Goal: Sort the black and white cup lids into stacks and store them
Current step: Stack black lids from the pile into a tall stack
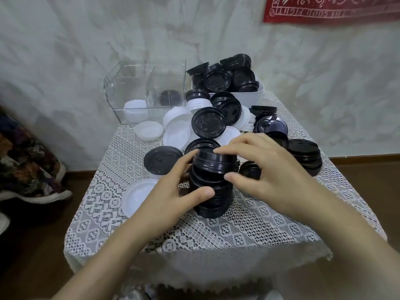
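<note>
**Two hands around a crooked stack of black lids (207,204) on a lace-covered table (216,230)**

Near the middle of the table, a little toward its near edge: the stack, base on the lace, long axis roughly upright. Upper lids skewed out of line with the lower ones. Cannot tell which way the top lid's drinking hole points.

Left hand (173,187) wrapped round the stack's left side: thumb pressed on the near face low down, fingers curled toward the far side. Right hand (259,167) pinching the upper lids: forefinger laid over the top rim, thumb against the right side just below.

Behind the stack, toward the far edge: a loose heap of black and white lids (208,122), some flat, some tilted, overlapping one another. Just left of the stack: a single black lid (162,159) lying flat. Toward the left edge: a white lid (138,197), partly under the left wrist, and farther back a second white lid (149,130).

At the far left corner: a clear container (138,87) with dividers, a few white lids stacked inside (135,110) and a dark ridged item in the next compartment. At the far right corner: a white bin (249,98) heaped with black lids. Along the right edge: a short black stack (305,154).

On the wall, upper right: a red cloth (331,7) with white lettering.
</note>
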`<state>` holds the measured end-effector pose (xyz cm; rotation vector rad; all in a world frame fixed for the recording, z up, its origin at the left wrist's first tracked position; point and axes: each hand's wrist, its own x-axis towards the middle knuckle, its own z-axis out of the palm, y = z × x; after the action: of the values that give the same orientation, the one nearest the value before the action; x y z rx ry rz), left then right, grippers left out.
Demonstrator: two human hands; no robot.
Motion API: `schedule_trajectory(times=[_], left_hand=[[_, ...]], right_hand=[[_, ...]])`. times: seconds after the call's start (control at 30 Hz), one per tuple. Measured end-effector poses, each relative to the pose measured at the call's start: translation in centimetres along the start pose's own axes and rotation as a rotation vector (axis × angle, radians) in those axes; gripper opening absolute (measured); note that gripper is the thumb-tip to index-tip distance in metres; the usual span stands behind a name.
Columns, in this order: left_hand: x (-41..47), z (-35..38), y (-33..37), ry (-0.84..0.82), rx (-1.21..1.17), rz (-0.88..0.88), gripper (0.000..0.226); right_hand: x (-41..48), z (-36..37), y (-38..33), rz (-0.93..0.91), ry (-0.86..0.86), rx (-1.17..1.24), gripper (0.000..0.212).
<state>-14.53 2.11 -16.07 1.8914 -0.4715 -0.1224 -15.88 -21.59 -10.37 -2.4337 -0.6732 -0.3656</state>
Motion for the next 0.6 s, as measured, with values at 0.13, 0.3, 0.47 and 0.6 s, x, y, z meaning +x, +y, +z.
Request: schedule_trajectory(times=[0.13, 0.3, 0.47, 0.6], left_hand=[[-0.06, -0.11, -0.08, -0.012, 0.007, 0.007, 0.078], [0.07, -0.22, -0.29, -0.002, 0.023, 0.017, 0.075], [0.13, -0.14, -0.23, 0.008, 0.03, 0.016, 0.073], [0.06, -0.09, -0.26, 0.0, 0.014, 0.016, 0.074]], right_hand=[[-0.2, 0.37, 0.03, 0.082, -0.082, 0.195, 0.039], [0.03, 0.68, -0.31, 0.164, -0.061, 0.481, 0.031], [0.29, 0.97, -0.4, 0.18, -0.044, 0.616, 0.022], [0.24, 1.11, -0.31, 0.186, -0.027, 0.602, 0.018]])
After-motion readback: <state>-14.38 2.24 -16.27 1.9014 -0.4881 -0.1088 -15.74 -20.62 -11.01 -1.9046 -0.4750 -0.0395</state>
